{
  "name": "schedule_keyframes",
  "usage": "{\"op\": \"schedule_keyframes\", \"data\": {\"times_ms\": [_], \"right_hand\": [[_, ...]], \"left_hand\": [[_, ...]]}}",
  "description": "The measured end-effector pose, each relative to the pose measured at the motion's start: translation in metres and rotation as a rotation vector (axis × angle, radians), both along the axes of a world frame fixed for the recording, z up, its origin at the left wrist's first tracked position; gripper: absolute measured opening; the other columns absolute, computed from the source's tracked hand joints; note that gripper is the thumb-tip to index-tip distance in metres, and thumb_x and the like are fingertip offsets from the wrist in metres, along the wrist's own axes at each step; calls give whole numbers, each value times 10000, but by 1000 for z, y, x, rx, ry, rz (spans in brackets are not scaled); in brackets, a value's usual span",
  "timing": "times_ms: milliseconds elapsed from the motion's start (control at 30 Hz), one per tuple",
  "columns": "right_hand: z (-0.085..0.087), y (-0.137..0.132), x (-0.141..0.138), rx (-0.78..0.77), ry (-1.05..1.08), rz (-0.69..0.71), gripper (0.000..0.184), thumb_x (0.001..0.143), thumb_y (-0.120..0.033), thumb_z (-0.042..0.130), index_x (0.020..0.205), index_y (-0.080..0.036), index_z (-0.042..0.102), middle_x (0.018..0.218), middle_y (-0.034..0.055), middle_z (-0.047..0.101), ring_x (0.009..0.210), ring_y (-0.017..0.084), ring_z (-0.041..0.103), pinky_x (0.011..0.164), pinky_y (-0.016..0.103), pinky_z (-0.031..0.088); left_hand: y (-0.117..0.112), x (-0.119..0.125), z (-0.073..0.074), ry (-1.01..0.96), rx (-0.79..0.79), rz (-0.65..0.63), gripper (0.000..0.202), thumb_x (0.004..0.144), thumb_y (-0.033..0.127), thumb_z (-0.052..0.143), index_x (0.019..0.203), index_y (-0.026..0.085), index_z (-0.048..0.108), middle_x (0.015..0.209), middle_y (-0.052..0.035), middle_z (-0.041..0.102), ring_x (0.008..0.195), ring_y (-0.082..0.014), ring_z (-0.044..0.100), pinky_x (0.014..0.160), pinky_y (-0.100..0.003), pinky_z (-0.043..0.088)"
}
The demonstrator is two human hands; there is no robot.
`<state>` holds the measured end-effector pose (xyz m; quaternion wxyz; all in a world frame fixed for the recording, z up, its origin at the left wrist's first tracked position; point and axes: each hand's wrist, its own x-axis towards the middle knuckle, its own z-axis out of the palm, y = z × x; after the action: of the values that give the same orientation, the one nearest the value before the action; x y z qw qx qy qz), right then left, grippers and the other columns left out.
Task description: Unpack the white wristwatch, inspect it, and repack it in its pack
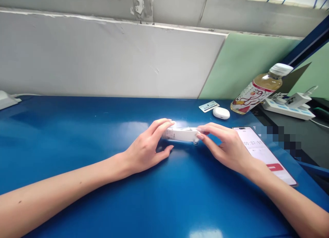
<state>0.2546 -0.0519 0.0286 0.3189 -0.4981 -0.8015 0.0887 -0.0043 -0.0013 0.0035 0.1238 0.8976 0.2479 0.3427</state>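
Observation:
A small white box (182,134) with dark print at its left end lies lengthwise between my hands, low over the blue table. The fingertips of my left hand (144,145) rest on the box's left end, while the thumb is spread apart below it. At the other end, the thumb and fingers of my right hand (227,142) pinch the box's right end. A small clear piece (195,143) shows just under that end; I cannot make out what it is. The top of the box looks partly open, with something white in it.
Beyond my right hand lie a white earbud case (221,113) and a printed card (209,106). A drink bottle (257,88) and a power strip (289,108) with plugs stand at the back right. A phone (267,155) showing a timer lies partly under my right forearm on the blue table (164,200).

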Motion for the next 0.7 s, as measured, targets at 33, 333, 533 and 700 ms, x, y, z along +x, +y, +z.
{"op": "schedule_keyframes", "data": {"times_ms": [33, 333, 533, 700], "right_hand": [[-1, 0, 0, -10, 22, -9, 150, 975, -261, 518, 1009, -213, 656, 997, 64, 739, 870, 207, 701, 806, 339, 559], [-7, 2, -1, -93, 120, -58, 331, 949, -271, 568, 1275, -215, 581, 897, 10, 740, 780, 159, 699, 746, 271, 554], [-9, 2, 0, -9, -117, -10, 359, 992, -295, 467, 1323, -187, 555, 1134, 103, 690, 1031, 224, 666, 912, 361, 539], [-12, 3, 1, -78, -299, 70, 637, 927, -478, 560, 1448, -137, 422, 1454, 191, 487, 1318, 309, 493, 1085, 467, 450]], "left_hand": [[0, 0, 0, 7, -2, -3, 584, 904, 155, 590, 1426, 221, 335, 1389, -129, 479, 1294, -249, 518, 1093, -389, 467], [2, 0, -2, 21, -28, -39, 556, 876, 139, 617, 1381, 202, 393, 1355, -136, 503, 1242, -264, 547, 1012, -389, 530], [3, 0, -3, 85, -50, -35, 586, 827, 217, 686, 1347, 156, 424, 1337, -163, 516, 1252, -290, 525, 1057, -437, 486], [5, 2, -4, 163, -21, -2, 582, 809, 293, 693, 1313, 111, 467, 1307, -190, 558, 1364, -368, 394, 1115, -538, 402]]}}
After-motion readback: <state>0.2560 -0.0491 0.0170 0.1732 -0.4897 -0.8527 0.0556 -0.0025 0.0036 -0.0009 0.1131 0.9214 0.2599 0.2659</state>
